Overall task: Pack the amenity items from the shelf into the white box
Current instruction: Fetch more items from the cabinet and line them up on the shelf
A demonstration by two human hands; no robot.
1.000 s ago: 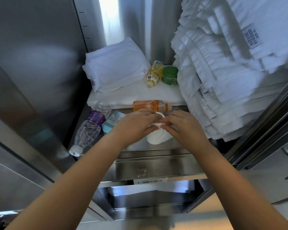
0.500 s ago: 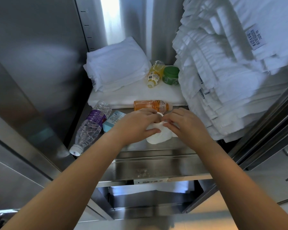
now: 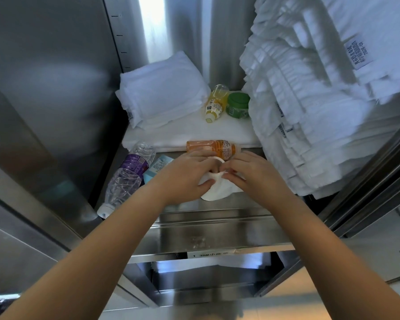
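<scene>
Where the steel shelf (image 3: 208, 229) meets its front lip, a soft white piece (image 3: 217, 192) is held between both hands, resting on the metal. Its upper edge is pinched by the curled fingers and thumb of the left hand (image 3: 185, 179); the same edge is gripped from the other side by the bent fingers of the right hand (image 3: 247, 174), the two sets of fingertips almost touching. What kind of item the white piece is cannot be told. An orange bottle (image 3: 208, 146) is seen lying on its side just behind the knuckles, against the edge of a flat white towel (image 3: 183, 135). A clear water bottle (image 3: 127, 179) with a purple label is laid on the shelf to the left, cap toward the camera, with a light blue carton (image 3: 156, 167) just beside it and partly hidden by the left wrist. Farther back on the flat towel, a yellow bottle (image 3: 215, 103) and a green jar (image 3: 238, 105) are set side by side, next to folded towels (image 3: 162, 93). A tall towel stack (image 3: 310, 112) is piled at the right.
</scene>
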